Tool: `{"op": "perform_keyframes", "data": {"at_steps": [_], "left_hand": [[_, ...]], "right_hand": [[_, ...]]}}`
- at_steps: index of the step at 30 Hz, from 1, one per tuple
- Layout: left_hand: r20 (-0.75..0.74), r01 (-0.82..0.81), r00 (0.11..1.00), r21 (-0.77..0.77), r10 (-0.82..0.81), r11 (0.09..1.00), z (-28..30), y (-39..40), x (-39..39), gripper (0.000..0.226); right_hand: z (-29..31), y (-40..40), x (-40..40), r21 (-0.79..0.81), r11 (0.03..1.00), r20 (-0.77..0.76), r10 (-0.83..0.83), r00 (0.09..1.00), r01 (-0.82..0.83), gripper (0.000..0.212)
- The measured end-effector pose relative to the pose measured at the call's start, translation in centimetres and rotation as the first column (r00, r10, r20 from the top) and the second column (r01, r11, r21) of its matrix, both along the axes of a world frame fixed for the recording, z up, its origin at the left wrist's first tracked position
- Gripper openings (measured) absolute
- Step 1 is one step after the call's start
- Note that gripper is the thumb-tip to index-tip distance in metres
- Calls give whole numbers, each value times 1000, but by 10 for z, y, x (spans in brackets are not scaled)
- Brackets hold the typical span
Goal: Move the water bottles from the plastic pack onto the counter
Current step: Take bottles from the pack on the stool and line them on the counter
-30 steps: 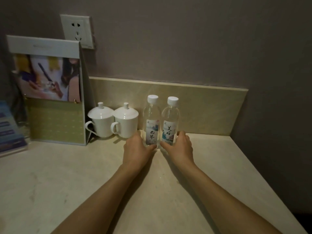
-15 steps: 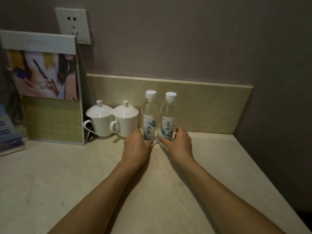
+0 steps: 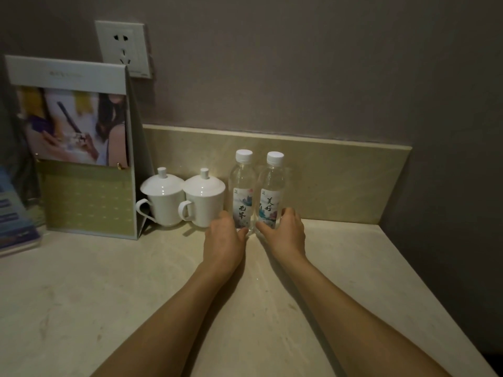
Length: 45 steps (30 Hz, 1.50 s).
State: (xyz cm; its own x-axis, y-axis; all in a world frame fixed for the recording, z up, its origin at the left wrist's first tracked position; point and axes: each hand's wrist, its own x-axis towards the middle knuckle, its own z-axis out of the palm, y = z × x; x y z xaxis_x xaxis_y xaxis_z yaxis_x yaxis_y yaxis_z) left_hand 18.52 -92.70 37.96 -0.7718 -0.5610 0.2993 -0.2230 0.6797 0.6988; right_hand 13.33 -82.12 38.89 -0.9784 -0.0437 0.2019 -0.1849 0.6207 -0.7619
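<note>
Two clear water bottles with white caps and painted labels stand upright side by side on the beige counter, close to the stone backsplash. My left hand wraps the base of the left bottle. My right hand holds the base of the right bottle, fingers curled round its right side. The bottles touch or nearly touch each other. No plastic pack is in view.
Two white lidded cups stand just left of the bottles. A standing card display is at the far left, with blue leaflets beside it. A wall socket is above. The counter ends at a wall on the right.
Both hands and bottles have shifted slightly back toward the backsplash and closer to the cups; the hands stay round the bottle bases.
</note>
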Motion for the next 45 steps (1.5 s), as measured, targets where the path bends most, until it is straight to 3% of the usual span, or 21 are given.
{"op": "perform_keyframes", "data": {"at_steps": [10,45], "left_hand": [[41,-34,998,-86,38,996,1,5,-7,27],[72,-104,990,-164,117,981,-5,3,-30,20]], "right_hand": [[-2,-4,-11,9,1000,-6,5,1000,-5,54],[-2,-11,-21,38,998,-18,49,999,-49,44]]}}
